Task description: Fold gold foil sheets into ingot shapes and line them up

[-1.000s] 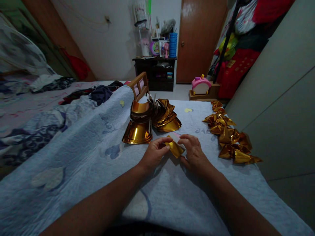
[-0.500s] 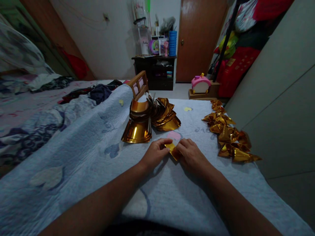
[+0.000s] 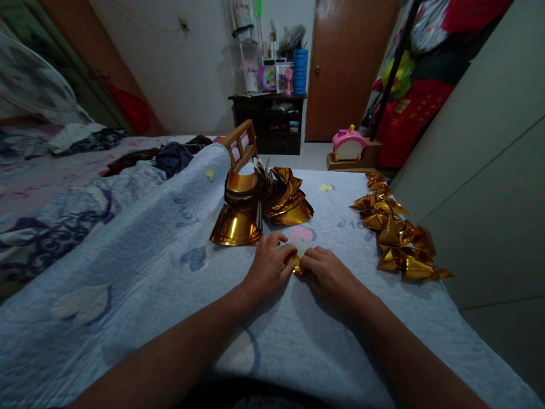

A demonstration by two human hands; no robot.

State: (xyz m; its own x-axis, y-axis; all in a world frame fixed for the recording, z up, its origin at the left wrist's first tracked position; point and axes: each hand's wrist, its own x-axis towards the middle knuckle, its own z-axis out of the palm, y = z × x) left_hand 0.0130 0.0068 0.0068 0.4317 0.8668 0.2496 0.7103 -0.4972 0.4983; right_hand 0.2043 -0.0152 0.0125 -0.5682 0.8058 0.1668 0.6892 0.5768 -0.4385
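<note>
Pinching a small gold foil piece [image 3: 297, 264] from both sides, I have it close over the light-blue quilt [image 3: 170, 295], straight ahead of me. My left hand [image 3: 271, 264] has thumb and fingertips drawn narrow on one end; my right hand [image 3: 327, 274], fingers curled, grips the other, probably so that neither end slips. My fingers cover most of the foil, so I cannot tell its full shape or whether it touches the cloth. Just beyond my left hand lie fanned gold foil sheets [image 3: 237, 226], overlapping, likely so that single ones lift off easily. Puffy folded foil shapes [image 3: 394, 236] run along the quilt's right edge, well apart from my hands, which seems to leave the middle free for handling.
</note>
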